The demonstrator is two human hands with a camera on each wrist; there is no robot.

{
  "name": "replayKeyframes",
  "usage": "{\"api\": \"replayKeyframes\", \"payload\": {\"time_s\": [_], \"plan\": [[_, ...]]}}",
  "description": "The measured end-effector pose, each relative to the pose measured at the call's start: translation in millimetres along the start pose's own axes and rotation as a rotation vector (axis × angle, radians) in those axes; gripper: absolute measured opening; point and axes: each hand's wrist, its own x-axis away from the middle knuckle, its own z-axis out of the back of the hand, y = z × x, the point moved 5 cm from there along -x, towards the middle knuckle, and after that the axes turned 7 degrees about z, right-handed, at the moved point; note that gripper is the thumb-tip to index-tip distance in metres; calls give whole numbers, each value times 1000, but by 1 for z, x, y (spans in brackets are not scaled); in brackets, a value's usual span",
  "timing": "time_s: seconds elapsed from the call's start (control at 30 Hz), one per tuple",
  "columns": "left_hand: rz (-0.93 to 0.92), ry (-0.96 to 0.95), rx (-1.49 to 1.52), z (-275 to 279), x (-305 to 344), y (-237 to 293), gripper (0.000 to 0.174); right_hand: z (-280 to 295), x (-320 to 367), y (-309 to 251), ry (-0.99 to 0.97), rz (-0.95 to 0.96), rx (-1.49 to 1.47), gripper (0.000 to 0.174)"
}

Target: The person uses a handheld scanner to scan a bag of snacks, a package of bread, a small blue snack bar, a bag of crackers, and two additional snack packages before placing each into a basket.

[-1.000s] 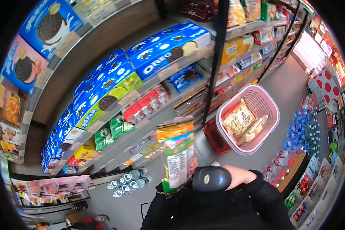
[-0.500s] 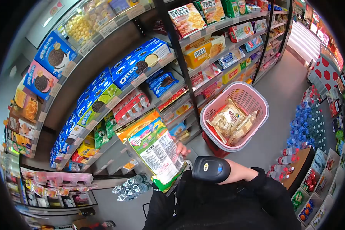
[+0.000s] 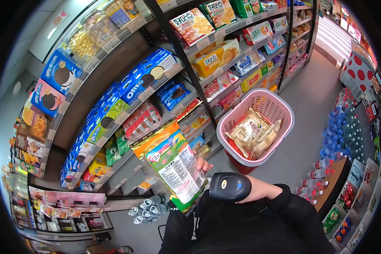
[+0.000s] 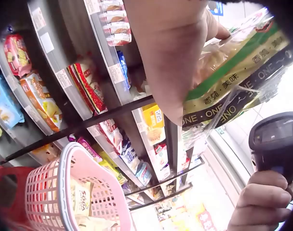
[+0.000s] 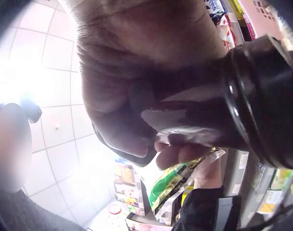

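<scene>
My left hand (image 3: 202, 164) grips a snack bag (image 3: 175, 169) by its side, with the fingertips showing at the bag's right edge in the head view. The bag is orange, green and white, and its printed back with small text and a barcode faces up. In the left wrist view the hand (image 4: 170, 57) covers part of the bag (image 4: 233, 82). In my right hand (image 3: 258, 190) is a black barcode scanner (image 3: 229, 187), held just right of the bag. The right wrist view shows fingers curled round the scanner's handle (image 5: 194, 113).
A pink basket (image 3: 290, 122) with soda cracker packs (image 3: 252, 129) stands ahead on a red base. Shelves of biscuits, including blue Oreo boxes (image 3: 146, 76), run along the left. Water bottles (image 3: 150, 207) stand on the floor; more bottles (image 3: 319, 173) and snack bins (image 3: 351, 207) line the right.
The snack bag has gone from nearly upright to leaning left, its printed back turned more to the head camera. The scanner stays in the right hand. The head view has swung, shifting shelves and basket.
</scene>
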Motion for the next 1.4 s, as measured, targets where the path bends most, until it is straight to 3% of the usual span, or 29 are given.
{"api": "replayKeyframes", "payload": {"time_s": [0.17,0.27,0.3,0.37,0.4,0.43,0.53,0.6,0.63,0.7,0.8,0.87,0.9,0.97,1.1,1.2,1.4], "plan": [[16,58,0,0,-3,-3,60,8,8,-4,66,36,19,43],[144,273,-143,5,-6,-13,58,18,20,2,101,-27,0,47],[160,260,-133,11,-2,-17,58,21,26,3,122,-30,7,47],[494,631,-133,61,24,-34,59,30,37,5,198,10,26,49],[581,574,-262,96,30,-39,60,33,42,10,208,5,0,53],[503,590,-404,81,13,-44,53,35,46,13,221,-2,0,53],[549,672,-479,78,-3,-59,46,45,53,19,284,-23,2,58],[621,589,-429,71,-22,-66,42,55,58,26,413,-38,-38,64],[616,593,-426,73,-31,-68,42,58,59,30,406,-41,-38,64],[666,556,-469,80,-46,-73,44,71,64,40,581,-77,-34,68],[774,562,-710,86,-85,-71,53,81,80,58,733,-217,-18,69],[573,530,-912,130,-107,-77,50,85,105,77,864,-286,-57,67],[528,524,-1218,167,-113,-80,53,84,127,98,938,-295,-98,65],[416,507,-1439,181,-138,-82,55,80,149,110,1019,-275,-133,58],[400,503,-1595,194,-159,-97,49,65,177,103,984,-375,-28,52],[512,471,-1671,229,-153,-125,49,57,173,99,1024,-341,-158,54],[800,450,-1716,231,-149,-137,46,42,138,85,1038,-366,-194,59]]}}
